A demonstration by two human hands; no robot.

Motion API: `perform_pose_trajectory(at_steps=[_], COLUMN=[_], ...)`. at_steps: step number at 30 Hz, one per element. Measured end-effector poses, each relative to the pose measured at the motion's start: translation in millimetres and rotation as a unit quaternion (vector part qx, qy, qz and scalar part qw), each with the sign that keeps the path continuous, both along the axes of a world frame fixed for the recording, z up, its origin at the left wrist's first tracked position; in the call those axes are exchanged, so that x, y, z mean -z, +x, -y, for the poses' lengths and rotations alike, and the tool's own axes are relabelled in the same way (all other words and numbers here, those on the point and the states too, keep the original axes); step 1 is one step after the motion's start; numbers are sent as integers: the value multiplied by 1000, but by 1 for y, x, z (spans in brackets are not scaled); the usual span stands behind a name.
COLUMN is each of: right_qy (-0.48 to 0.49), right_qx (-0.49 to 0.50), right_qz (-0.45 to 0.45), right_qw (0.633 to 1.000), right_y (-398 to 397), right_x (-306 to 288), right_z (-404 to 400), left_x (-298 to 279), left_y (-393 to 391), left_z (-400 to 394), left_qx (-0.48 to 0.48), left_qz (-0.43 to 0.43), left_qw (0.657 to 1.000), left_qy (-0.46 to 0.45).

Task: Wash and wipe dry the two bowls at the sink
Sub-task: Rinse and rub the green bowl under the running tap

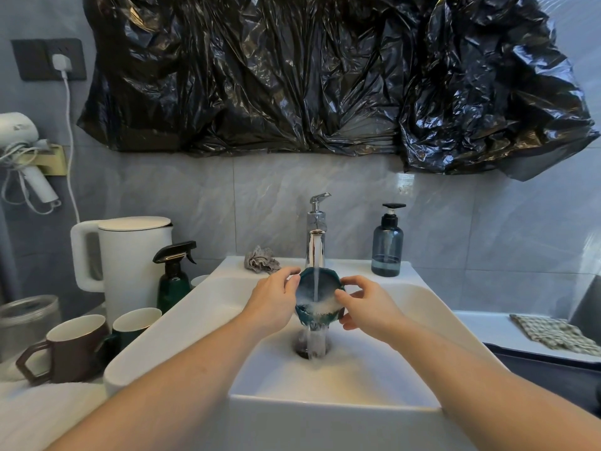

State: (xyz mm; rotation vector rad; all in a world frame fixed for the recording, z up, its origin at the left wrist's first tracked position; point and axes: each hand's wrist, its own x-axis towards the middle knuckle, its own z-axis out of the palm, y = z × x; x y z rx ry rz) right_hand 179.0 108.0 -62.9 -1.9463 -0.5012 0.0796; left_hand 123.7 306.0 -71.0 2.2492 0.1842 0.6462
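At nine o'clock a white hair dryer hangs on the wall, with a dark socket plate above it carrying a white plug and cord. Lower, near eight o'clock, a brown mug stands just beside a dark green mug, and behind them rise a white kettle and a green spray bottle.

The white sink fills the middle. A crumpled grey rag lies on its back ledge at eleven o'clock from the basin's middle. The left hand grips the left rim of a small dark teal bowl, fingers curled over the edge. The bowl sits held above the drain, tilted toward the camera, right under the chrome faucet; a stream of water falls into it, froths white and spills over the near edge. The right hand pinches the bowl's right rim, thumb on the near side and fingers curled over the top.

At one o'clock stands a blue-grey soap dispenser on the ledge. At three o'clock a checked cloth lies on a white surface. Black plastic sheeting covers the wall at twelve o'clock.
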Motion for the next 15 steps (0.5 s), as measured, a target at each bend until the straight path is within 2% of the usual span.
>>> perform_pose_trajectory(at_steps=[15], right_qy=[-12], right_qx=[23], right_qz=[4], right_qw=[1000], right_y=[-1], right_x=[-2], right_z=[0], left_x=[-3], left_y=[-4], left_z=[7], left_qx=[11], left_qz=[-37], left_qw=[999], left_qy=[-16])
